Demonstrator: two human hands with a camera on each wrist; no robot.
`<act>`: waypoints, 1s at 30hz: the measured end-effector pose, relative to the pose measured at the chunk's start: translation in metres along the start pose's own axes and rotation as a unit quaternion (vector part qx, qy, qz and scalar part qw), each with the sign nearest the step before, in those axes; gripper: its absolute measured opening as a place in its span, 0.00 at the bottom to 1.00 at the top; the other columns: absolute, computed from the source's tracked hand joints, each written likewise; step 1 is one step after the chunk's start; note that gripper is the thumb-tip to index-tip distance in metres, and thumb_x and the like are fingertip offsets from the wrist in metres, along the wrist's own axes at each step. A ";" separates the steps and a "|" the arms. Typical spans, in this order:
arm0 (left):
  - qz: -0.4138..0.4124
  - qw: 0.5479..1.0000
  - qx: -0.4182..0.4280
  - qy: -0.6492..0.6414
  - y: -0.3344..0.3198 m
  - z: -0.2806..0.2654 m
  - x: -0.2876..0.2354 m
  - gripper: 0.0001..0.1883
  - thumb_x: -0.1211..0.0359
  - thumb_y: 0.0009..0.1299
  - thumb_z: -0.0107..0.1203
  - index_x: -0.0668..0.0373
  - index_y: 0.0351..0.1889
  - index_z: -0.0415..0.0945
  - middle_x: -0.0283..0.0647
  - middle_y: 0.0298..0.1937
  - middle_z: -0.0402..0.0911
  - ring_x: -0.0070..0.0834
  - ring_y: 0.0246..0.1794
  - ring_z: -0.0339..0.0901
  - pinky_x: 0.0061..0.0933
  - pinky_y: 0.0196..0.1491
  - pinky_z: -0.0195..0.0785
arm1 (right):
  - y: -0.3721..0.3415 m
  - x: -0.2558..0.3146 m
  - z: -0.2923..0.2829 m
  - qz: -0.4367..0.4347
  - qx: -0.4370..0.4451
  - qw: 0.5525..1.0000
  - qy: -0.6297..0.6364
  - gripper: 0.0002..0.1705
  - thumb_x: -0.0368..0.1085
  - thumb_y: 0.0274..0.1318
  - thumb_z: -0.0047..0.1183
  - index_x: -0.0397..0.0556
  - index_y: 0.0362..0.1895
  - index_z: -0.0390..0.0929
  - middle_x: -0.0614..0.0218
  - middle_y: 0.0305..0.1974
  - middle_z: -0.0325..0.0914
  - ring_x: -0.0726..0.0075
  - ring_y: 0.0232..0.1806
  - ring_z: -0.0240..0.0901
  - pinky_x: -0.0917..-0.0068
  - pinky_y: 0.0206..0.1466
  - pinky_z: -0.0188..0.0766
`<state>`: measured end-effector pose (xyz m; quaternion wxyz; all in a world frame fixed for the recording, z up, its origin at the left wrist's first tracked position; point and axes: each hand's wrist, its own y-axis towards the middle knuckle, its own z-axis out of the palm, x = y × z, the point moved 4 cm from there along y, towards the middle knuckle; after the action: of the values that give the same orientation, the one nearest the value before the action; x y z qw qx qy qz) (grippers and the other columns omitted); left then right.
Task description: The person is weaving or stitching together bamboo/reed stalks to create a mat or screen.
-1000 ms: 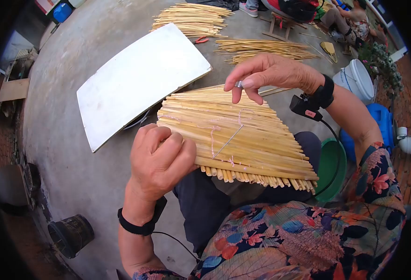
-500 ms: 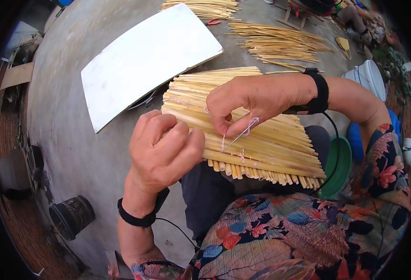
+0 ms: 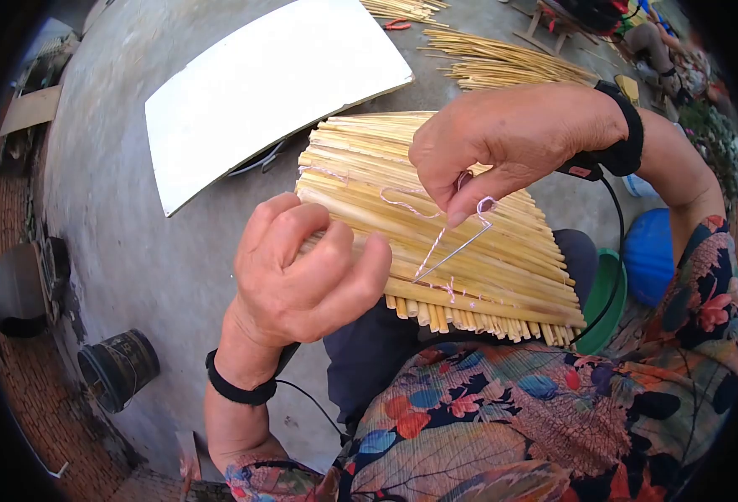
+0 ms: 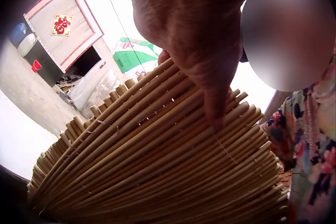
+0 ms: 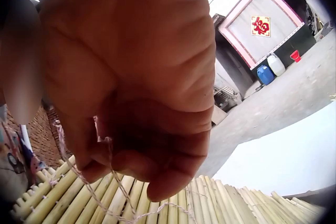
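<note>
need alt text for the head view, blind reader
A person's right-hand grip pinches pinkish thread over a mat of straw-coloured stalks, a needle slanting nearby, while the left-hand grip holds the mat's left edge. A white board sits beyond.

A silvery needle (image 3: 454, 252) slants over the yellow stalk mat (image 3: 524, 261), pink-and-white thread (image 3: 432, 252) looping near its upper end.

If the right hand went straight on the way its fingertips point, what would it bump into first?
Probably the flat mat of straight, straw-yellow stalks, which lies below the right hand; the gap between them is hard to judge.
</note>
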<state>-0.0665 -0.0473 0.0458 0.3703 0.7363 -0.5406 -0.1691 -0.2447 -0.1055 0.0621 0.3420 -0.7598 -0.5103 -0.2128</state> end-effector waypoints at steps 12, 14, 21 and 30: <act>0.015 1.000 -0.022 0.011 -0.006 0.004 -0.001 0.16 0.67 0.40 0.58 0.51 0.31 0.76 0.30 0.28 0.68 0.28 0.29 0.70 0.29 0.32 0.68 | 0.029 0.020 0.015 -0.115 -0.123 0.786 0.595 0.16 0.41 0.64 0.45 0.44 0.26 0.68 0.63 0.23 0.72 0.67 0.26 0.73 0.66 0.35 0.73; 0.016 0.999 -0.040 0.003 -0.007 0.008 0.002 0.15 0.67 0.39 0.57 0.52 0.29 0.75 0.30 0.28 0.68 0.27 0.28 0.69 0.29 0.31 0.68 | 0.029 0.019 0.011 -0.097 -0.100 0.766 0.628 0.17 0.41 0.64 0.45 0.43 0.25 0.68 0.65 0.22 0.71 0.68 0.25 0.72 0.68 0.34 0.73; 0.132 0.987 -0.086 0.036 -0.008 0.011 0.020 0.15 0.65 0.35 0.55 0.52 0.25 0.74 0.30 0.27 0.68 0.28 0.27 0.68 0.28 0.29 0.65 | 0.022 0.041 -0.008 -0.067 -0.082 0.865 0.490 0.12 0.34 0.59 0.55 0.43 0.24 0.72 0.74 0.20 0.68 0.85 0.22 0.62 0.85 0.25 0.57; 0.012 0.999 -0.035 -0.037 0.015 0.011 0.025 0.09 0.67 0.41 0.54 0.53 0.22 0.68 0.30 0.23 0.59 0.24 0.23 0.63 0.26 0.27 0.59 | 0.015 0.001 -0.023 -0.027 -0.182 0.859 0.478 0.14 0.41 0.64 0.49 0.44 0.31 0.73 0.69 0.27 0.75 0.79 0.28 0.73 0.79 0.36 0.73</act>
<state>-0.0746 -0.0767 0.0534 0.3774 0.7096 -0.5567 -0.2100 -0.2296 -0.1257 0.0741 0.3935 -0.5993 -0.2562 -0.6484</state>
